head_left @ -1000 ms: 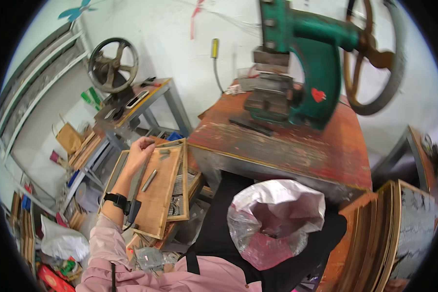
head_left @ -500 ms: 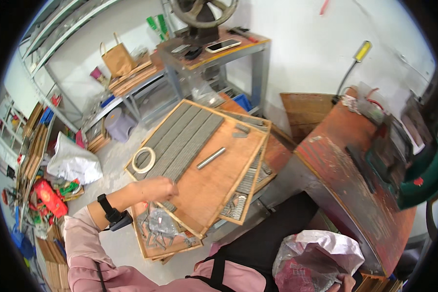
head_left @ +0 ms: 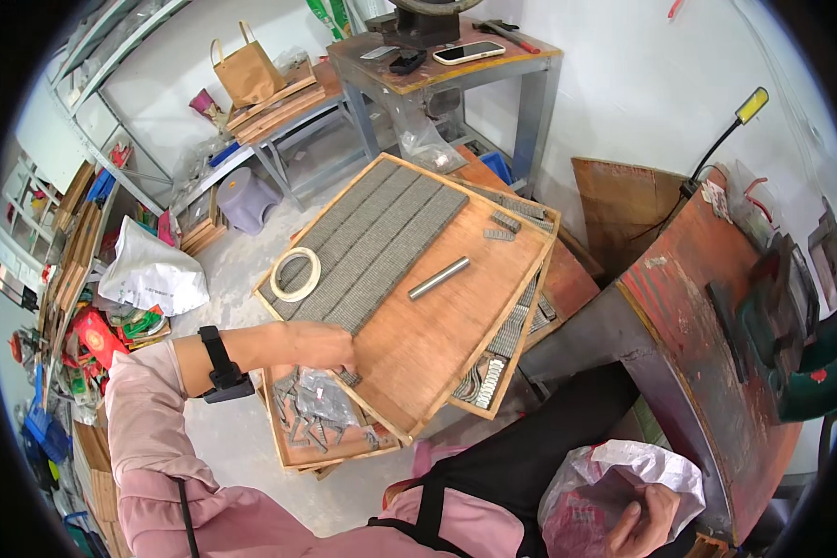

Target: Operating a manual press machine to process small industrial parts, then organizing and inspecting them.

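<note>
Left hand (head_left: pixel 325 347) — curled, grip hidden; over tray (head_left: pixel 437 349)

Before the person lies a tray (head_left: pixel 428 372), strips (head_left: pixel 381 242) filling its left part. A tape roll (head_left: pixel 276 279) rests on them toward the left edge; a rod (head_left: pixel 439 277) lies to their right, two short pieces (head_left: pixel 505 220) in the far right corner. Beneath, a second tray (head_left: pixel 508 374) juts out rightward; a lower tray (head_left: pixel 344 458) with a plastic bag (head_left: pixel 330 400) shows at near left. The left hand (head_left: pixel 325 347) is at the tray's near left edge, the right hand (head_left: pixel 644 523) at the mouth of a sack (head_left: pixel 572 507). Beyond the sack, rightward, stands the right counter (head_left: pixel 688 288). Behind the trays, the back counter (head_left: pixel 535 58) carries a phone (head_left: pixel 470 52); left of it stands a stool (head_left: pixel 245 200).
</note>
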Demonstrator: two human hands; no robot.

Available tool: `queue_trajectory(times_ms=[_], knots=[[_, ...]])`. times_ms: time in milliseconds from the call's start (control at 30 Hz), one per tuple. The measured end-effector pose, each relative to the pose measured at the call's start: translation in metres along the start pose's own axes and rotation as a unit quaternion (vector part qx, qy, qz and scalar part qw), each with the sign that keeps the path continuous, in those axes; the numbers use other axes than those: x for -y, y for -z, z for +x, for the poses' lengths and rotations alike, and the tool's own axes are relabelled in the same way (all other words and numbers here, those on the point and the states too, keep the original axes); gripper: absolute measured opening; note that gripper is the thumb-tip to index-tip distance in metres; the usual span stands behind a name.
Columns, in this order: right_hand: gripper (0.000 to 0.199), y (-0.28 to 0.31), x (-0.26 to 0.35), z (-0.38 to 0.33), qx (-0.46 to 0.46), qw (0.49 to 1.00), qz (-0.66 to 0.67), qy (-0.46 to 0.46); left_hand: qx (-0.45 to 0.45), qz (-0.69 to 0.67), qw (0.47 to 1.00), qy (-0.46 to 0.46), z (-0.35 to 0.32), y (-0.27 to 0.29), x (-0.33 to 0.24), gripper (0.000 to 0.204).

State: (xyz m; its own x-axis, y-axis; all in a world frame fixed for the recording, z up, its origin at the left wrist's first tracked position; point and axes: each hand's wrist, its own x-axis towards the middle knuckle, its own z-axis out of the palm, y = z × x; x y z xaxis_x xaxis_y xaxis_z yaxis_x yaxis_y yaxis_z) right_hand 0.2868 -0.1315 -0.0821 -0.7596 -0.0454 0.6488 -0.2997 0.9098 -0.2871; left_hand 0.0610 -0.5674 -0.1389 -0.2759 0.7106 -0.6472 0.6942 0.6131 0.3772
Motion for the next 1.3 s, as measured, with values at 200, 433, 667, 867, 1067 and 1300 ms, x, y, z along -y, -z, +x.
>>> queue_trajectory(times_ms=[200, 433, 667, 867, 1067, 1300], knots=[[0.014, 0.012, -0.006, -0.013, 0.022, 0.999, -0.019, -0.027, -0.011, 0.132, 0.990, -0.044, 0.003, -0.014, 0.001, 0.016], [0.016, -0.002, -0.010, -0.016, 0.062, 0.996, -0.026, -0.059, -0.047, 0.144, 0.985, -0.089, 0.007, -0.027, 0.007, 0.022], [0.017, -0.016, -0.015, -0.016, 0.054, 0.997, 0.006, -0.058, -0.051, 0.106, 0.990, -0.080, 0.009, -0.013, -0.002, 0.035], [0.022, -0.017, -0.022, -0.012, 0.061, 0.995, 0.000, -0.076, -0.132, -0.062, 0.987, -0.072, 0.062, 0.065, -0.018, 0.036], [0.021, -0.018, -0.024, -0.010, 0.090, 0.991, -0.002, -0.101, -0.338, 0.032, 0.940, 0.033, 0.156, 0.138, -0.002, 0.040], [0.015, -0.007, -0.040, -0.008, 0.091, 0.984, -0.033, -0.147, -0.354, 0.095, 0.930, -0.001, 0.187, 0.125, -0.003, 0.039]])
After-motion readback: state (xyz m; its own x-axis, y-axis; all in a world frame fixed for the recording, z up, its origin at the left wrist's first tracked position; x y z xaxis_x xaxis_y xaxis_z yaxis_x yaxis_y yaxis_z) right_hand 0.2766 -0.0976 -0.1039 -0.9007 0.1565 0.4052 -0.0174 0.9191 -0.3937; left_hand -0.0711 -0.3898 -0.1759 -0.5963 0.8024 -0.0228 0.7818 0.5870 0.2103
